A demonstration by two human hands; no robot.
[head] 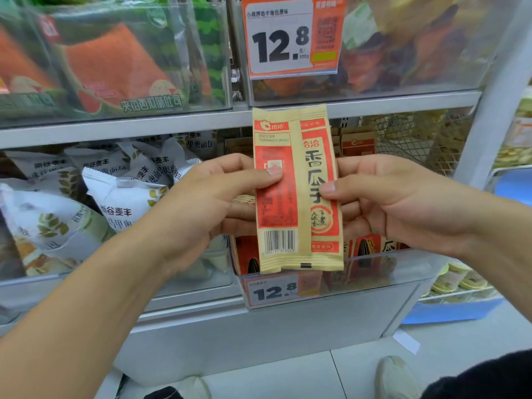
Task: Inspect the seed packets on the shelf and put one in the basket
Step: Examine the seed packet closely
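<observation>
Both hands up — left hand [210, 203] and right hand [383, 200] pinch the seed packet [298, 188] upright before the shelf [403, 108]; no basket visible — a blind drop could miss it.

packet [298, 191] hides both hands' fingers [239, 210]; its small print is unreadable.

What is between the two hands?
In the head view, the upright seed packet: left hand pinches its left edge, right hand its right edge.
</observation>
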